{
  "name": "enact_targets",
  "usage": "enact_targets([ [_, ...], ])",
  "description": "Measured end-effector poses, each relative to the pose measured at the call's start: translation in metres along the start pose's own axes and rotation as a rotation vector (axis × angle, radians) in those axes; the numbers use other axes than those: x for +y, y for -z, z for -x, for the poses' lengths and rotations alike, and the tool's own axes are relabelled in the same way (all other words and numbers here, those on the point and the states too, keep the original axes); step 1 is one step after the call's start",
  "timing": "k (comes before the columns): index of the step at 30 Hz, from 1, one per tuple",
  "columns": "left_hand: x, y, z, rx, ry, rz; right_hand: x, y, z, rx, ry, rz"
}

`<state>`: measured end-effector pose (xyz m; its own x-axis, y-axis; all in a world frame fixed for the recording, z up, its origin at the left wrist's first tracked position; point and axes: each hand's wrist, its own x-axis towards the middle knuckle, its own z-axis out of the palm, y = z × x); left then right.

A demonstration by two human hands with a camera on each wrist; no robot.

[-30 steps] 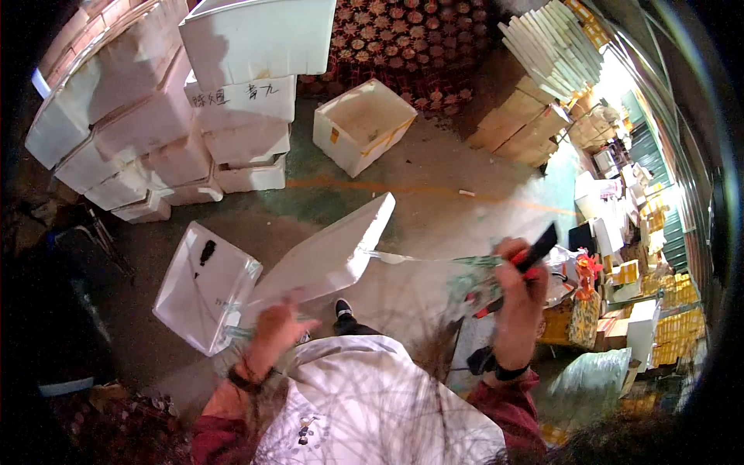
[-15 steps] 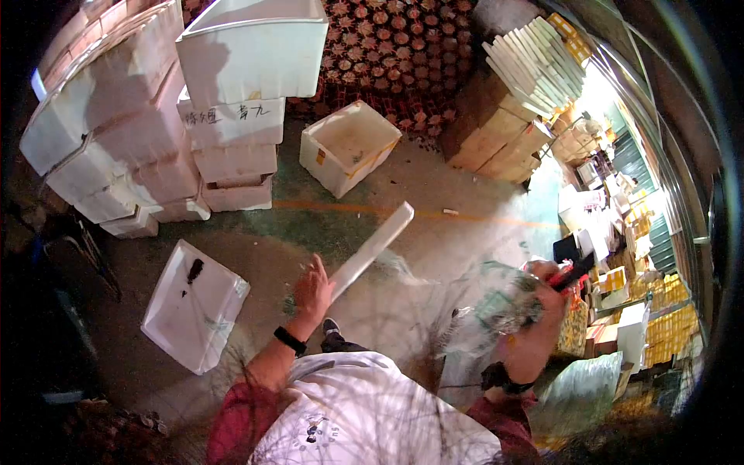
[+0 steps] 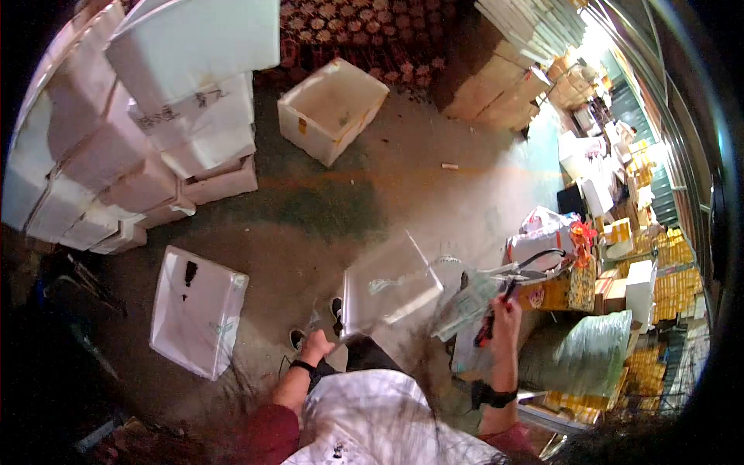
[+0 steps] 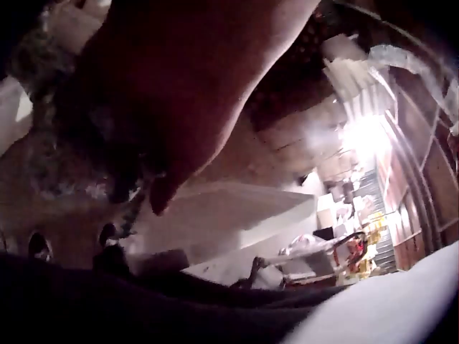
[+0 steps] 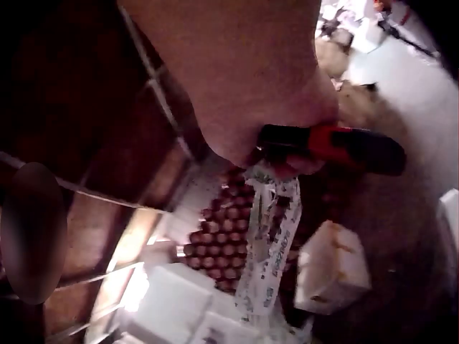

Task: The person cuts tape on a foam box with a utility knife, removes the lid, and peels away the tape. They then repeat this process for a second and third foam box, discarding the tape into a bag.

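My right hand (image 3: 505,319) grips a red-and-black utility knife (image 5: 351,149) and strips of clear, green-printed packing tape (image 5: 269,251), which trail from the fingers. Between the hands, a white foam lid (image 3: 391,291) shows blurred and tilted over the floor, a piece of green-printed tape on its face. My left hand (image 3: 316,346) is low in front of the body, apart from the lid, its fingers curled. Crumpled clear tape (image 4: 61,161) shows bunched by those fingers in the left wrist view, dark and blurred. A white foam box (image 3: 194,314) with a black smear lies to the left.
Stacked white foam boxes (image 3: 155,155) rise at the far left. One open foam box (image 3: 333,112) stands on the floor ahead. Cardboard cartons (image 3: 496,89) are beyond it. On the right are a bag (image 3: 539,244) and a plastic-wrapped bundle (image 3: 581,353).
My left hand has let go of the foam lid and drawn back toward the body. The lid has dropped and swung right. My right hand has moved slightly left with knife and tape.
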<state>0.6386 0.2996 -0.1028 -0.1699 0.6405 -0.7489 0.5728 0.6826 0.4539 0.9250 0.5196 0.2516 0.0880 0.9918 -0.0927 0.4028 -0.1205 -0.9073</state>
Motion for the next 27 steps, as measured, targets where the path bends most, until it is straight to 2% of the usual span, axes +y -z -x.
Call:
enact_targets([
  [2,-0.001,-0.040,-0.032,0.071,-0.243,-0.021,0.087,-0.001,-0.001,0.029,-0.218,-0.038],
  [3,0.025,-0.032,-0.037,-0.045,-0.230,0.009,0.127,-0.006,-0.001,0.070,-0.299,-0.030],
  [4,0.047,-0.039,-0.057,-0.080,-0.206,-0.073,0.151,-0.014,0.007,0.093,-0.445,0.008],
  [5,0.062,-0.057,-0.084,-0.004,-0.292,-0.194,0.191,-0.017,0.015,0.124,-0.526,-0.117],
  [6,0.075,-0.083,-0.109,0.073,-0.375,-0.305,0.247,-0.007,0.022,0.113,-0.464,-0.012],
  [7,0.090,-0.112,-0.147,0.055,-0.402,-0.441,0.231,-0.025,0.026,0.123,-0.508,-0.042],
  [8,0.101,-0.145,-0.184,0.023,-0.438,-0.591,0.273,-0.015,0.033,0.150,-0.579,-0.119],
  [9,0.098,-0.206,-0.211,0.160,-0.529,-0.806,0.293,-0.013,0.038,0.203,-0.616,-0.083],
  [10,0.104,-0.243,-0.222,0.026,-0.682,-0.795,0.306,-0.011,0.042,0.257,-0.648,-0.052],
  [11,0.092,-0.273,-0.236,0.143,-0.637,-0.725,0.318,-0.011,0.043,0.330,-0.668,-0.087],
  [12,0.098,-0.273,-0.228,0.248,-0.592,-0.652,0.323,-0.004,0.050,0.407,-0.694,-0.115],
  [13,0.099,-0.267,-0.215,0.196,-0.590,-0.554,0.324,0.007,0.056,0.482,-0.716,-0.144],
  [14,0.127,-0.203,-0.196,0.158,-0.588,-0.461,0.327,0.017,0.059,0.515,-0.717,-0.147],
  [15,0.140,-0.167,-0.188,0.044,-0.537,-0.382,0.327,0.028,0.062,0.544,-0.716,-0.156],
  [17,0.137,-0.113,-0.186,-0.002,-0.570,-0.256,0.318,0.044,0.064,0.537,-0.691,-0.164],
  [18,0.139,-0.078,-0.180,-0.073,-0.529,-0.204,0.313,0.050,0.063,0.546,-0.682,-0.186],
  [19,0.139,-0.045,-0.172,0.011,-0.593,-0.056,0.308,0.056,0.061,0.554,-0.668,-0.209],
  [20,0.153,-0.001,-0.155,-0.197,-0.334,0.162,0.301,0.063,0.064,0.561,-0.655,-0.230],
  [21,0.138,0.027,-0.148,-0.199,-0.300,0.260,0.316,0.074,0.076,0.575,-0.657,-0.239],
  [22,0.118,0.053,-0.139,-0.225,-0.250,0.332,0.317,0.078,0.080,0.573,-0.576,-0.225],
  [23,0.091,0.074,-0.127,-0.248,-0.193,0.408,0.312,0.083,0.084,0.566,-0.498,-0.207],
  [24,0.051,0.091,-0.119,-0.219,-0.162,0.605,0.301,0.083,0.085,0.554,-0.416,-0.189],
  [25,0.003,0.103,-0.113,-0.186,-0.129,0.803,0.275,0.082,0.081,0.581,-0.556,-0.355],
  [27,-0.083,0.131,-0.075,-0.091,-0.017,0.992,0.269,0.082,0.090,0.570,-0.534,-0.398],
])
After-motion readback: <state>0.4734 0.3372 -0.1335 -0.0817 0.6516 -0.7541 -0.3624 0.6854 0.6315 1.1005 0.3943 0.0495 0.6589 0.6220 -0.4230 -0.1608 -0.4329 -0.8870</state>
